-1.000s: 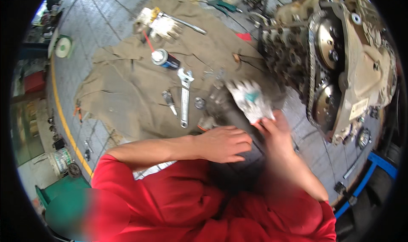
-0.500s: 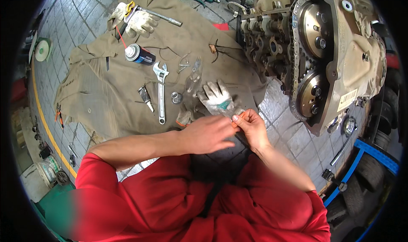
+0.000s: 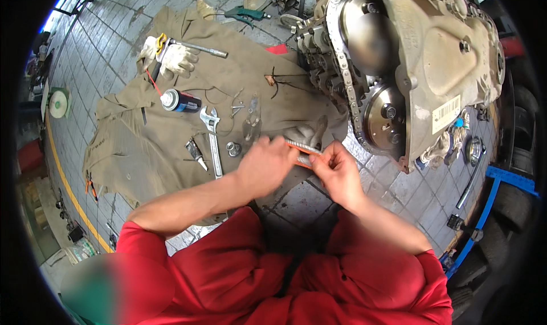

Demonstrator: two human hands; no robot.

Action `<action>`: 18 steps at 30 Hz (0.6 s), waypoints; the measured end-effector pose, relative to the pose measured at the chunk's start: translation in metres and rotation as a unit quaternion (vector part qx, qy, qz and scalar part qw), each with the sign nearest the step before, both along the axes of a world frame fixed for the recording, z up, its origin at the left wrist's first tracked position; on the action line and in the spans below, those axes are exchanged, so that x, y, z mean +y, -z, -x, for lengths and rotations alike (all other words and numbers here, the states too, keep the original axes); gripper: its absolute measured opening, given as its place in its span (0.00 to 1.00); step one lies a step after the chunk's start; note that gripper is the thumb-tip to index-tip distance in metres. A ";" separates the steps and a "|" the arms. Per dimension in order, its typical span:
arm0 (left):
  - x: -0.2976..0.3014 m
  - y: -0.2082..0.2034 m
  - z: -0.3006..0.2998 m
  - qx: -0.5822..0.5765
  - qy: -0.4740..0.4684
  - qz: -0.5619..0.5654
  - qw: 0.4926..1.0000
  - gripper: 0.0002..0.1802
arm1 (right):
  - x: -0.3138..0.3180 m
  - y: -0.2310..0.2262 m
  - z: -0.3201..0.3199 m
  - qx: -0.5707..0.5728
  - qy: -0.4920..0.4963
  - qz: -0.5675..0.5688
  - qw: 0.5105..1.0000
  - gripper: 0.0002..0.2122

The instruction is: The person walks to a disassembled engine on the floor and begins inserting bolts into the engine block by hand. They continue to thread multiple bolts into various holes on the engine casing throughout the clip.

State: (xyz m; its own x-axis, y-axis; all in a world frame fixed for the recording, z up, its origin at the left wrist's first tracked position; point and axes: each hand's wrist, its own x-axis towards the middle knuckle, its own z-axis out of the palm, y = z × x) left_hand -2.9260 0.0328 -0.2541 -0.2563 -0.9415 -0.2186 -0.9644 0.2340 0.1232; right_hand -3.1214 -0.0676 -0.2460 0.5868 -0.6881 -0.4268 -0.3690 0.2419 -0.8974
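Observation:
Between my hands is a grey-white work glove with an orange-edged cuff; the cuff is stretched wide and its fingers point away from me. My left hand, slightly blurred, has its fingers closed at the left side of the cuff. On the other side my right hand pinches the edge between thumb and fingers. Left of the hands, on a brown cloth, lie an adjustable wrench, a small round metal part and a dark tube with a pale nozzle.
An engine with a timing chain and sprockets stands at the right. A spray can lies on the cloth, with white gloves and a metal bar farther off. A blue frame and tyres are at the right edge.
My left hand has moved to the glove's cuff, which is now pulled wide between both hands. The view has shifted, so the engine sits farther left and higher.

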 end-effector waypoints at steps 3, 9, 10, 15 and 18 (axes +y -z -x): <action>-0.025 0.011 -0.024 0.058 -0.053 0.068 0.995 0.16 | 0.000 0.003 -0.005 0.057 -0.071 0.127 0.988 0.13; -0.056 -0.028 0.021 0.617 -0.371 -0.264 0.642 0.17 | -0.001 0.022 -0.013 0.066 -0.035 -0.164 0.984 0.07; -0.056 -0.029 0.026 0.672 -0.404 -0.278 0.555 0.18 | 0.002 0.024 -0.014 0.075 -0.041 -0.144 0.986 0.07; -0.071 0.003 0.024 0.802 -0.384 -0.036 0.456 0.22 | -0.002 0.018 -0.020 0.057 -0.019 0.073 0.995 0.09; -0.072 0.026 0.021 0.666 -0.401 0.039 0.627 0.19 | -0.004 -0.005 -0.025 0.035 -0.046 0.276 0.959 0.11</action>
